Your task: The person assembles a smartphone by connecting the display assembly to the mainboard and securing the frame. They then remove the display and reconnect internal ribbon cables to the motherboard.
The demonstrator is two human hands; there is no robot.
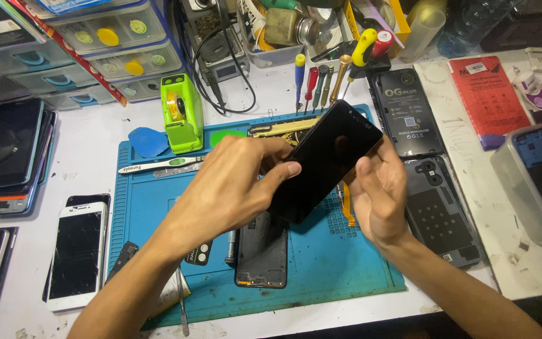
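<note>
From my remote seat, all I see of the body is two bare forearms coming up from the bottom edge, ending in the left hand (233, 188) and the right hand (377, 194). No sleeves reach into view, and I see no gloves, rings, watch or wristband. The fingers are slim, with short, unpainted nails; the left thumbnail shows plainly. Both arms look lean.

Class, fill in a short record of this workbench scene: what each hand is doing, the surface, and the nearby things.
Left hand: grips the black phone screen at its left edge
Right hand: holds the screen's right edge
Screen: tilted, lifted above the mat
Surface: blue mat on a white table
Under the hands: dark phone body
Behind: row of screwdrivers
</note>
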